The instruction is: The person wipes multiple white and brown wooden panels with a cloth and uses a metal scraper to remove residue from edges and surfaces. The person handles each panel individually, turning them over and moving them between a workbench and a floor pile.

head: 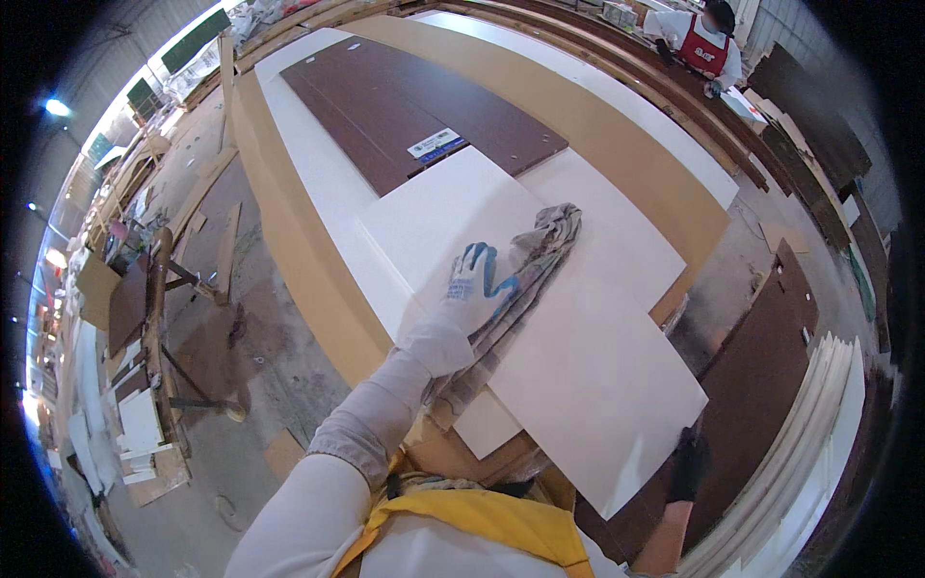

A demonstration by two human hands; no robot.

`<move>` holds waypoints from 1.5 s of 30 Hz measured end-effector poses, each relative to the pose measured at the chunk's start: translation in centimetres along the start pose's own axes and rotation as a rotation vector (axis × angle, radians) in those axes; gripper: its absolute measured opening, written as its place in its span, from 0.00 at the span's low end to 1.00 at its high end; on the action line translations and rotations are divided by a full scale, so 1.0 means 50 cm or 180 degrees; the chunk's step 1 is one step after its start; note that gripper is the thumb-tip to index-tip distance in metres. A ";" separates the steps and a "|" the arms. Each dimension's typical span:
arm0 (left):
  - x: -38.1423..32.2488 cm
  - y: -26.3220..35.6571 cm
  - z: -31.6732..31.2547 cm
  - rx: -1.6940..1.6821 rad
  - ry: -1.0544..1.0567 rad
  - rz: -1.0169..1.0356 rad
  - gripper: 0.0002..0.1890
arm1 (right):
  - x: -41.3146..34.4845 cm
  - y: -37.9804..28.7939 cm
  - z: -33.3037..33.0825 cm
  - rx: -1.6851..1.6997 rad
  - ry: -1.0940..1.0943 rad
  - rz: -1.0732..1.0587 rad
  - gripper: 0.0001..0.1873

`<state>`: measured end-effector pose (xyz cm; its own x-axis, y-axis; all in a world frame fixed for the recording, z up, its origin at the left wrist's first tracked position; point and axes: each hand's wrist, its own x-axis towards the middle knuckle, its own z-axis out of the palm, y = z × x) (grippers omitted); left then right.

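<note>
My left hand (473, 282), in a white glove with blue coating, presses on a crumpled grey cloth (553, 235). The cloth trails back toward my body across a white panel (600, 383). At that panel's near right edge is my right hand (690, 455) in a black glove, its fingers at the edge and partly hidden. Beneath lie more white boards and a dark brown panel (412, 94) bearing a printed label (437, 143). A wide tan sheet (621, 152) shows under them.
A person in a red apron (704, 47) stands at the far right. Brown boards (766, 347) and long pale strips (788, 448) lie at my right. On the left are a metal-legged stand (162, 325), offcuts (141, 426) and the concrete floor (282, 404).
</note>
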<state>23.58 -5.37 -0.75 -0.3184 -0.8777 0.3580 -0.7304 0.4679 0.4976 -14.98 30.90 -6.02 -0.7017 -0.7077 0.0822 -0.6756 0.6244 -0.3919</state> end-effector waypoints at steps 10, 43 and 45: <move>0.088 -0.116 -0.037 0.0352 0.0466 0.0106 0.29 | 0.133 -0.181 0.031 0.0639 0.0375 -0.0553 0.19; 0.209 -0.533 -0.146 0.0906 0.0009 0.0190 0.23 | 0.476 -1.249 0.464 0.0527 -0.1396 -0.2910 0.25; 0.206 -0.535 -0.139 0.0755 0.0622 -0.0329 0.29 | 0.484 -1.282 0.473 0.0463 -0.1768 -0.2613 0.26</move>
<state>44.03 -26.22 -4.86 -0.1301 -0.8722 0.4715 -0.8806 0.3202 0.3492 16.66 -34.07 -0.60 0.1999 -0.9787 -0.0474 -0.8431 -0.1472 -0.5172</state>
